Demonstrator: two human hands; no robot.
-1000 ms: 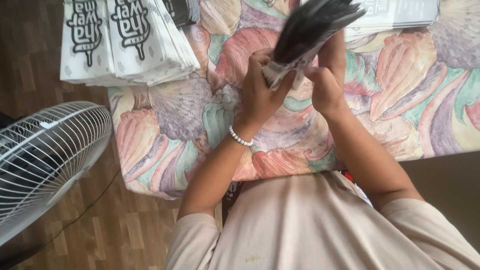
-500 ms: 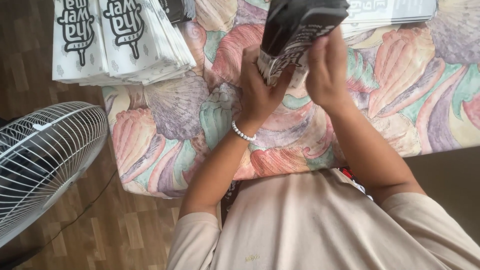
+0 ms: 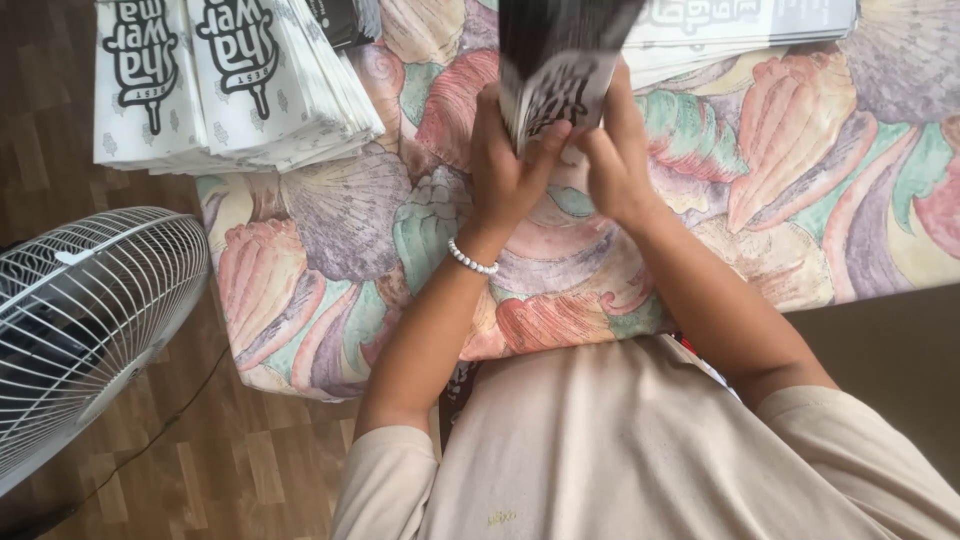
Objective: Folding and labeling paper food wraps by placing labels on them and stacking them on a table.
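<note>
Both hands, left (image 3: 505, 170) and right (image 3: 615, 165), are now holding the bag stack (image 3: 560, 60) more upright than before, fingers pressed around its lower end.

One head-worn camera, looking steeply down the wearer's chest at a table under a shell-print cloth (image 3: 330, 270). It sits close: the hands fill twelve o'clock, a white fan (image 3: 85, 320) sits at nine o'clock. The top edge probably crops the table's far side.
</note>
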